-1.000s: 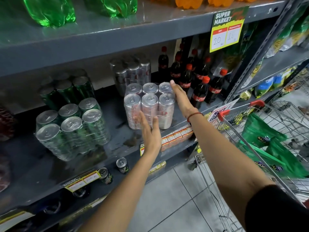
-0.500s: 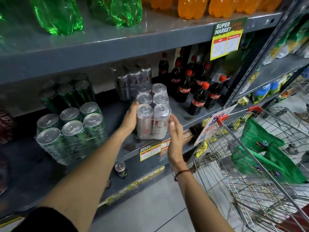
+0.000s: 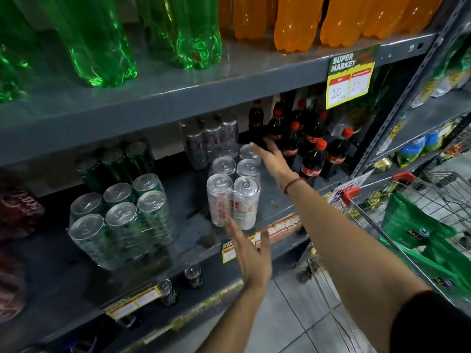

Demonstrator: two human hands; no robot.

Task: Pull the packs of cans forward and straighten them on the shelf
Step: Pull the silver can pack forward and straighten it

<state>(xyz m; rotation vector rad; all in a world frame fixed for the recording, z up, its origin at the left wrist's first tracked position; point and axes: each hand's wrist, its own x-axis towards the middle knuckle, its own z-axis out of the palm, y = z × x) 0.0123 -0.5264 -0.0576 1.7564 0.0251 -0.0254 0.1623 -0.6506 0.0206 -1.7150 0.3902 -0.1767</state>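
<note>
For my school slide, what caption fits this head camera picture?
Two open hands, left hand and right hand, straighten a white can pack on the shelf.

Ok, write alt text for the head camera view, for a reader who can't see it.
Two bare hands, both open, flank a shrink-wrapped pack of white cans near the front of a grey store shelf: the left hand at its front, the right hand along its far right side. A pack of green cans sits to the left, cola bottles to the right.

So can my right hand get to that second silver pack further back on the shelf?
Probably yes. The right hand is already past the front silver pack, and the rear silver pack sits just behind it with nothing between them.
</note>
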